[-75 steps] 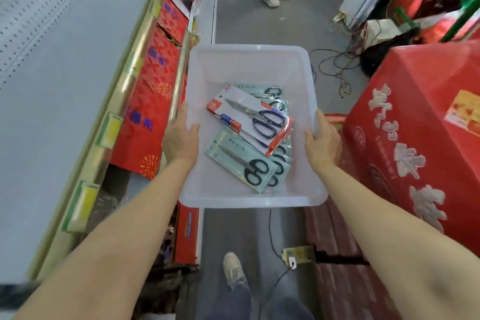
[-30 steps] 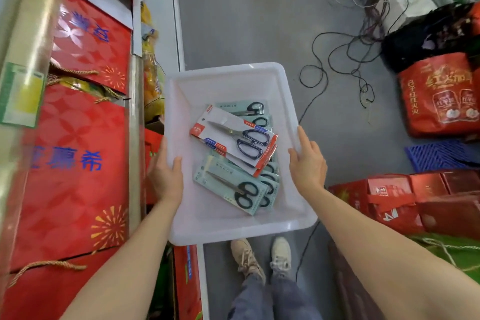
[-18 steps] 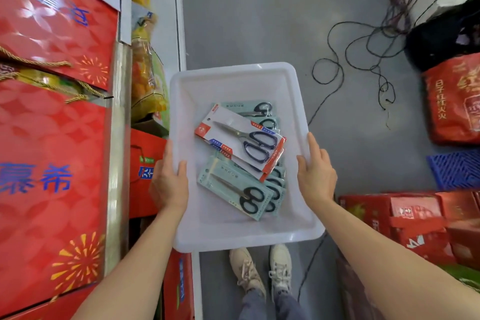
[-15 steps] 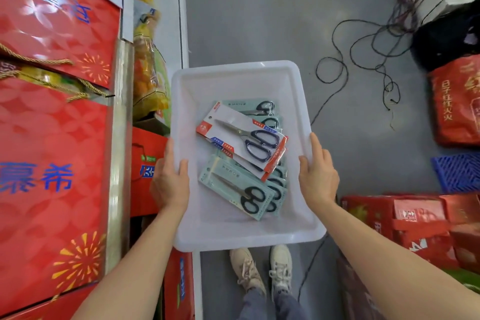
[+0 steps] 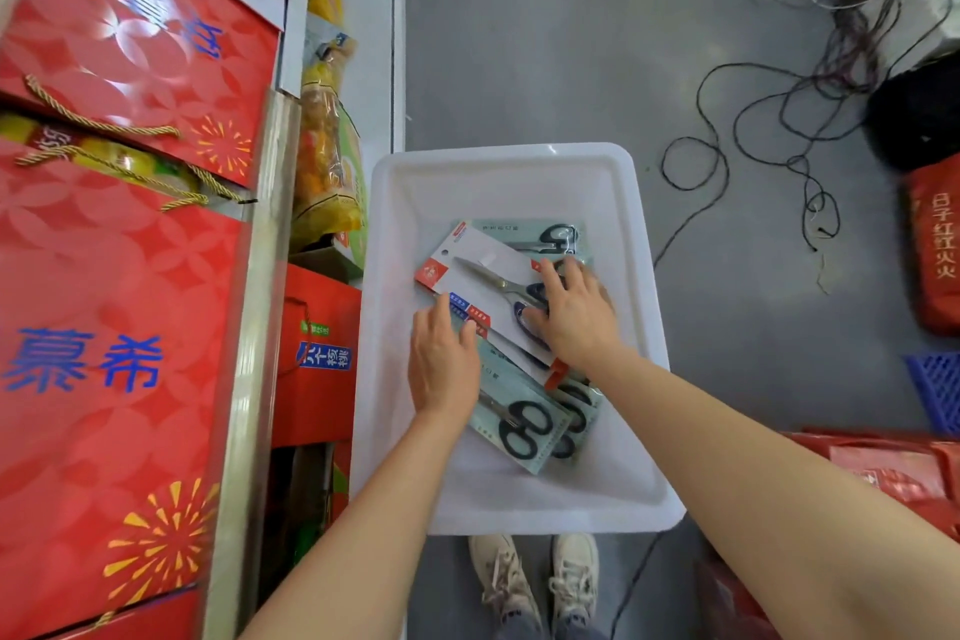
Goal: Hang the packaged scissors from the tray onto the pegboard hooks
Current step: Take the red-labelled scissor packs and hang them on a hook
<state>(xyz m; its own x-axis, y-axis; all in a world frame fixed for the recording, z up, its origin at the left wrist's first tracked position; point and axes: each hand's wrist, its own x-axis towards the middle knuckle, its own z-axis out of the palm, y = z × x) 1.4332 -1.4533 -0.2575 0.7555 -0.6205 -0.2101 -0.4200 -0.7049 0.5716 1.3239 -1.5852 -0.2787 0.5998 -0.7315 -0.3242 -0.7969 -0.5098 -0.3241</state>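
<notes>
The white plastic tray [image 5: 647, 276] sits low on the grey floor, just ahead of my shoes. Inside it lies a loose pile of packaged scissors. A white card pack with red corners [image 5: 483, 265] is on top. Pale green packs with black-handled scissors [image 5: 524, 413] lie beneath and toward me, and another green pack [image 5: 519, 231] is at the far side. My left hand [image 5: 441, 359] rests on the near edge of the white pack, fingers fairly straight. My right hand [image 5: 574, 314] lies flat over that pack's scissor handles. No pegboard is in view.
Red gift boxes [image 5: 130, 327] fill a shelf with a metal edge on the left, close beside the tray. Loose black cables [image 5: 753, 120] trail over the floor at the far right. A red bag [image 5: 935, 244], a blue crate [image 5: 935, 390] and red boxes [image 5: 883, 473] stand on the right.
Both hands have let go of the tray's sides and moved inside it onto the top scissors pack. The tray has come down to the floor.
</notes>
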